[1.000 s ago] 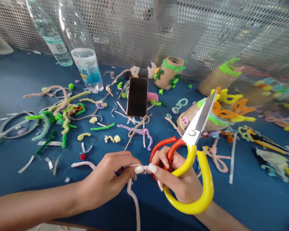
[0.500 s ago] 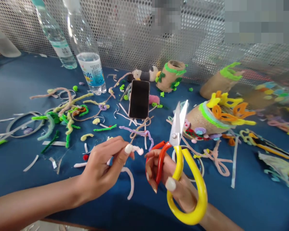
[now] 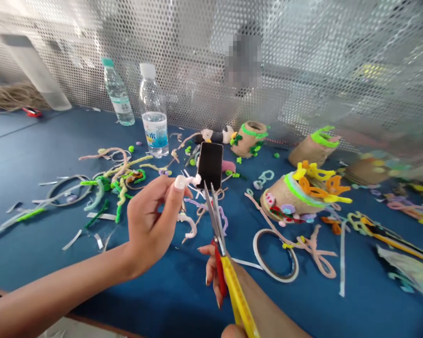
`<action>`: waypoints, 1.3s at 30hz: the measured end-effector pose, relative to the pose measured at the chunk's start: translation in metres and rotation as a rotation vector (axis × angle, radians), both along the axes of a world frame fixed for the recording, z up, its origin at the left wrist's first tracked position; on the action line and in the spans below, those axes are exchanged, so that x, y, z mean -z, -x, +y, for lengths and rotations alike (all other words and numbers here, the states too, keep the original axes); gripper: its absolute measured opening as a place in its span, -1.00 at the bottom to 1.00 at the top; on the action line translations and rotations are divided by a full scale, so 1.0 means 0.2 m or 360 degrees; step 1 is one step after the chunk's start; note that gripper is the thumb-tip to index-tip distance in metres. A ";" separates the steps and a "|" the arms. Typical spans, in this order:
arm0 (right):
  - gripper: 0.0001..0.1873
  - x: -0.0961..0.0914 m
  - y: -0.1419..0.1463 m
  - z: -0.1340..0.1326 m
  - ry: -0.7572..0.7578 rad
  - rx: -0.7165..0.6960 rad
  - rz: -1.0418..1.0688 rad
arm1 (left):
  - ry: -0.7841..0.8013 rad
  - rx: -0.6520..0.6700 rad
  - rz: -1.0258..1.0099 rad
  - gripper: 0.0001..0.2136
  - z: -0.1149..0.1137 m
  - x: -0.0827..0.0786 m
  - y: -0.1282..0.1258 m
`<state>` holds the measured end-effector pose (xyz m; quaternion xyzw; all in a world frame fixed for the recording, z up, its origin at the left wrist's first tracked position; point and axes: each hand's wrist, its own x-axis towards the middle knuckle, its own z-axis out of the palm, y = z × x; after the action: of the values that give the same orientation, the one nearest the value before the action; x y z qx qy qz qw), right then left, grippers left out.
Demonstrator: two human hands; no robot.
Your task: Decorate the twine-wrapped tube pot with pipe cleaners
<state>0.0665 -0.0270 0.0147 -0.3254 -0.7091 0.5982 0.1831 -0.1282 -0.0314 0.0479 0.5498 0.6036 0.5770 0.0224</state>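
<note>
My left hand (image 3: 153,220) is raised over the table, thumb and finger pinching a short, pale pink pipe cleaner (image 3: 194,180). Its fuzzy end sticks out to the right of the thumb. In my right hand (image 3: 212,270) are scissors (image 3: 218,230) with one red and one yellow handle. The blades point up and away, slightly parted, their tips just right of the pipe cleaner and apart from it. Below my left fingertips lies a curled pale pink pipe cleaner piece (image 3: 191,227). A black phone (image 3: 211,162) lies behind the blade tips.
Twine-wrapped jars (image 3: 280,197) stand or lie at the right, one topped with yellow and orange loops. A tape roll (image 3: 280,278) lies beside my right wrist. Pipe cleaner scraps (image 3: 121,188) cover the left. Two water bottles (image 3: 155,131) stand before the perforated metal panel (image 3: 197,84).
My left hand has risen with the pipe cleaner. The scissors have swung left and turned, and their blades are now near its end. The camera view has tilted up.
</note>
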 end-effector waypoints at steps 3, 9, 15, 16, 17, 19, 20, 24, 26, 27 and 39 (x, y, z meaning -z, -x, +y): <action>-0.67 -0.02 0.00 0.01 -0.0074 -0.0057 -0.0046 | 0.0010 -0.0003 0.0001 -0.74 0.00 -0.01 -0.01; -0.68 -0.02 0.00 0.00 -0.0163 -0.0106 -0.0138 | 0.0158 0.0191 0.0044 -0.72 -0.03 0.03 -0.03; -0.66 0.00 0.00 0.00 -0.0213 -0.0148 -0.0215 | 0.0161 0.0432 0.0058 -0.73 -0.04 0.06 -0.05; -0.66 0.00 0.00 0.00 -0.0222 -0.0156 -0.0225 | 0.0145 0.0470 0.0068 -0.73 -0.04 0.06 -0.05; -0.65 0.00 0.00 0.00 -0.0231 -0.0164 -0.0233 | 0.0127 0.0506 0.0081 -0.74 -0.04 0.06 -0.05; -0.65 0.00 0.01 0.00 -0.0252 -0.0184 -0.0239 | 0.0094 0.0564 0.0098 -0.75 -0.03 0.06 -0.04; -0.65 0.00 0.01 0.00 -0.0263 -0.0195 -0.0236 | 0.0087 0.0589 0.0101 -0.76 -0.03 0.06 -0.04; -0.64 0.01 0.05 0.02 -0.0303 -0.0248 -0.0190 | 0.0103 0.0658 0.0103 -0.75 -0.03 0.06 -0.03; -0.62 0.02 0.06 0.03 -0.0318 -0.0274 -0.0159 | 0.0102 0.0670 0.0108 -0.75 -0.03 0.06 -0.03; -0.61 0.02 0.06 0.03 -0.0322 -0.0282 -0.0147 | 0.0104 0.0669 0.0111 -0.75 -0.03 0.06 -0.03; -0.72 0.06 0.08 0.02 -0.0276 -0.0335 -0.0194 | 0.0153 0.0641 0.0107 -0.77 -0.03 0.04 0.00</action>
<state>0.0513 -0.0226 0.0036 -0.2681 -0.7980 0.5297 0.1033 -0.1287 -0.0383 0.0407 0.6766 0.5086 0.5129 0.1433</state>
